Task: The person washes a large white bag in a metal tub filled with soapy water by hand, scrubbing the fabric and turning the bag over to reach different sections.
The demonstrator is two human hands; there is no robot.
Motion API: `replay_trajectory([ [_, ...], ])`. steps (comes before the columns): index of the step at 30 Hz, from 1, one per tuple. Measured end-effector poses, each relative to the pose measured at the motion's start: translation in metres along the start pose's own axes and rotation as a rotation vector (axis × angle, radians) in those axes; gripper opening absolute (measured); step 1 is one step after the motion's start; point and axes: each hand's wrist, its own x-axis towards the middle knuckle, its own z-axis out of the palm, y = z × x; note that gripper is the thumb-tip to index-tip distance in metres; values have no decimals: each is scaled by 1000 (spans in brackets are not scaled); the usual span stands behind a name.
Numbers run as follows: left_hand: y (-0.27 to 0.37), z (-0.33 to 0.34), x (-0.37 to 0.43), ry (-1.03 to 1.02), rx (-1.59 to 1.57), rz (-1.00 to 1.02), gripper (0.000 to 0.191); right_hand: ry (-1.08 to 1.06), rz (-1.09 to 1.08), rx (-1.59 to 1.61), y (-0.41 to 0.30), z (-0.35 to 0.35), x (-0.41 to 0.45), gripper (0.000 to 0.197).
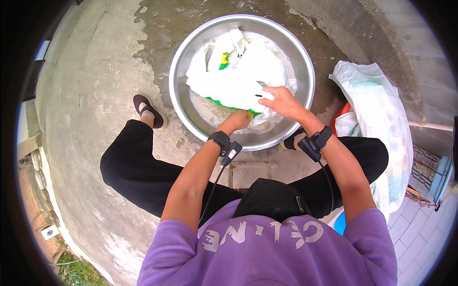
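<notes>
A wide metal basin (303, 68) stands on the ground before me, with cloudy, foamy water (205, 112) in it. A wet white cloth or sheet of soft material (229, 84) with green and yellow patches fills much of the basin. My left hand (237, 121) is low at its near edge, fingers curled in beside a green and yellow part; its fingertips are partly hidden. Between thumb and fingers, my right hand (281, 102) pinches a white edge bearing a small black mark, on the right side of the basin.
To the right, a large white plastic bag (379, 96) leans over a red object (338, 116). Beyond it are a wire rack (424, 161) and a light-blue panel (443, 175). Wet concrete (154, 21) surrounds the basin's far side. My feet flank the basin.
</notes>
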Motion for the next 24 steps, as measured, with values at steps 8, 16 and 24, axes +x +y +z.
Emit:
replay_trajectory([
  [8, 64, -144, -78, 805, -13, -158, 22, 99, -229, -45, -58, -51, -24, 23],
  [16, 86, -186, -65, 576, -130, 415, 24, 332, -335, -81, -112, -106, -62, 29],
  [24, 53, -104, -75, 431, 509, 344, 50, -97, -257, -936, 1, -18, -47, 39],
])
